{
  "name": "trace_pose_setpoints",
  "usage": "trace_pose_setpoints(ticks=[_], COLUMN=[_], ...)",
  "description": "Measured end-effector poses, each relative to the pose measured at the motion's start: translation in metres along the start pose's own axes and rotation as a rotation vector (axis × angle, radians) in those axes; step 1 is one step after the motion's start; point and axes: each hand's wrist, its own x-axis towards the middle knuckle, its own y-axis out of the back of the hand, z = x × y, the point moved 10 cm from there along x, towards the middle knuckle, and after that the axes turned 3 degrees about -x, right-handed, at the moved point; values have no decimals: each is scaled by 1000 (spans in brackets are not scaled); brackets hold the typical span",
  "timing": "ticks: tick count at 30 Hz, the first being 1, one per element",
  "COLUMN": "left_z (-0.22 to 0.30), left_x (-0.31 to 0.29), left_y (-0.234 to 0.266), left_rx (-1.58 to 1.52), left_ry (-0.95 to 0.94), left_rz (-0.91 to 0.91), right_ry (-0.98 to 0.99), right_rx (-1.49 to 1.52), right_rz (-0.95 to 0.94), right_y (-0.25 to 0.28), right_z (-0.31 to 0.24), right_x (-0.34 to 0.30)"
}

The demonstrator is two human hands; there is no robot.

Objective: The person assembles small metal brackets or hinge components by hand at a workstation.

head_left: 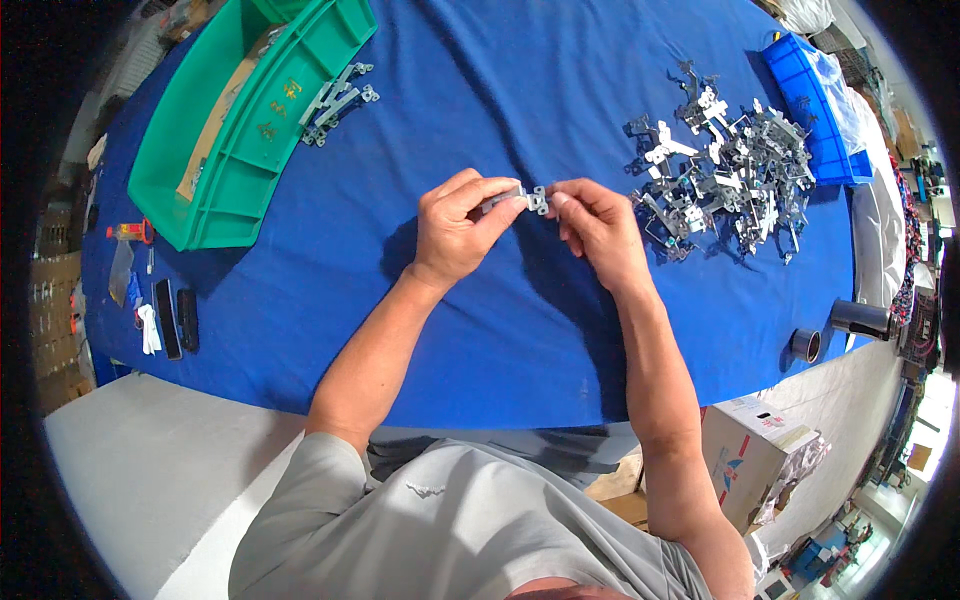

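L hand (458,222) pinches metal bracket (533,203) btwn thumb & fingers; R hand (600,226) curled at its R end, can't tell if gripping.

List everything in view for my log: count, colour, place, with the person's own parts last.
blue cloth: one, blue, over the table
held metal part: one, silver, centre
metal-part pile: too tangled to count, silver and dark grey, right
green bin: one, green, upper left
smaller metal-part group: several, silver, beside the bin
blue bin: one, blue, upper right
plastic sheeting: uncounted, clear, at the blue bin
black strips: two, black, left
white item: one, white, beside the strips
cylinders: two, dark grey, right edge
carton: one, white, lower right
left hand: one, bare, pinching the part
right hand: one, bare, at the part's right end
shirt: one, grey, bottom
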Motion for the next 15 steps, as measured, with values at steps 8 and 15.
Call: trace_pose_setpoints(ticks=[8,15], left_z=[-2,-4], left_x=[0,1], left_y=[-1,-6], left_rx=[12,-3], left_ry=[31,37], left_rz=[-38,-86], right_ry=[-9,37], right_rx=[-88,-43], right_rz=[-76,-58], right_y=[-12,-11], right_z=[4,2], right_x=[-1,1])
